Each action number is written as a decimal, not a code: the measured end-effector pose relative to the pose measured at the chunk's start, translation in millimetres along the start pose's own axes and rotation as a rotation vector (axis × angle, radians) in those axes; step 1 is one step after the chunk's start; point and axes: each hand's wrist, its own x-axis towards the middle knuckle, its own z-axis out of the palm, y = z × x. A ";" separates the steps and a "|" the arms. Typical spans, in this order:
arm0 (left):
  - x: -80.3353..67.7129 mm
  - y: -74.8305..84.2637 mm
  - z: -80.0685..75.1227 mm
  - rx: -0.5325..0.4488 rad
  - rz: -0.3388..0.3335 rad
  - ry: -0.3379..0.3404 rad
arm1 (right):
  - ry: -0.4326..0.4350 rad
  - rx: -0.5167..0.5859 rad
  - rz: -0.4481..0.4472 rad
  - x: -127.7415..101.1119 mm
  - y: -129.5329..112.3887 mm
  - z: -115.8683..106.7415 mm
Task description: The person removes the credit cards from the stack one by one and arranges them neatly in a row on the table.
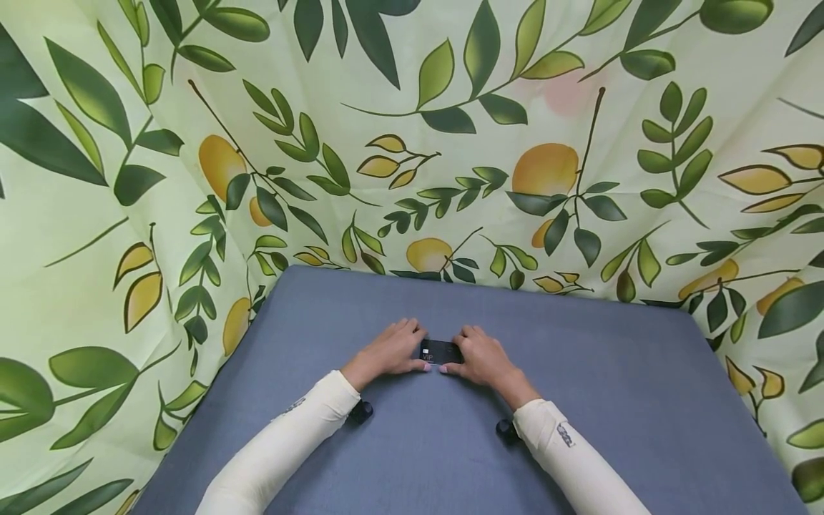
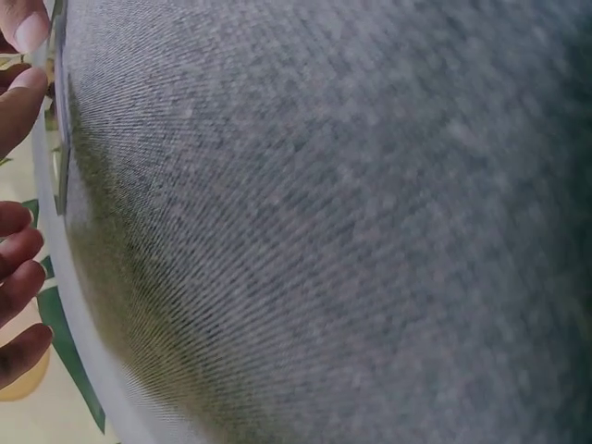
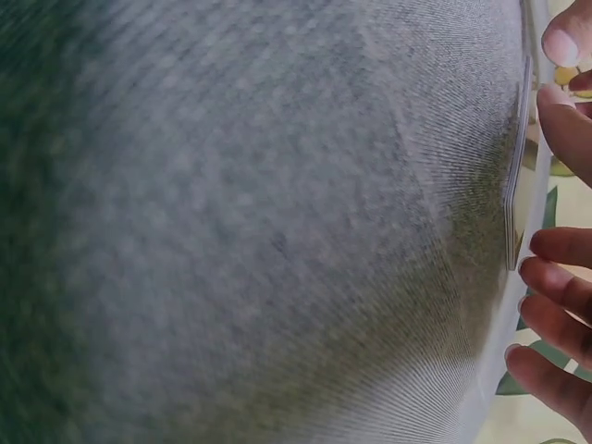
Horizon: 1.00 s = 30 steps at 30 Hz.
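Left hand (image 1: 389, 352) and right hand (image 1: 481, 355) down on the blue-grey table (image 1: 611, 386), close together, one at each short end of a small black card (image 1: 441, 352). Left thumb and fingers pinching the card's left end; right thumb and fingers pinching its right end. Thumbs along the near edge, almost meeting; remaining fingers curled over the far edge. Card lying flat or nearly so on the cloth, near the table's middle, long side running left to right, with a small pale chip and light lettering on its face.

Seen from the left wrist: only fingertips (image 2: 18, 245) at the frame's left margin, the card's thin edge (image 2: 61, 111) beside them, the rest filled by blurred grey weave (image 2: 351, 231). Seen from the right wrist: much the same mirrored, fingertips (image 3: 555, 287) at the right margin, the card's edge (image 3: 518, 176) just beside them, grey cloth (image 3: 259, 222) across everything else.

Cream sleeves (image 1: 302, 429) covering both forearms down to the wrists, a small printed mark on the right one (image 1: 565, 434). A black camera unit under each wrist (image 1: 360, 411) (image 1: 505, 429), resting at the table surface.

Behind and to both sides, a pale green cloth backdrop (image 1: 412, 107) printed with dark leaves and yellow lemons, hanging in creases and closing in the table on three sides
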 end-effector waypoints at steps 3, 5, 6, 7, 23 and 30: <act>1.8 0.7 1.5 -0.003 0.008 0.003 | -0.009 0.000 0.010 0.0 0.0 1.3; 3.0 1.1 2.4 -0.006 0.010 0.003 | -0.010 0.002 0.016 -0.2 0.1 2.1; 3.5 1.2 2.7 -0.007 0.008 -0.001 | -0.011 -0.001 0.017 -0.2 0.2 2.5; 4.0 1.5 3.1 -0.007 0.006 -0.005 | -0.011 -0.005 0.016 -0.2 0.5 3.4; 9.1 5.8 3.1 -0.014 -0.025 -0.067 | 0.012 -0.043 0.012 0.6 3.8 8.3; 12.2 4.7 4.3 -0.038 -0.034 -0.078 | -0.003 -0.008 0.010 1.0 4.5 5.5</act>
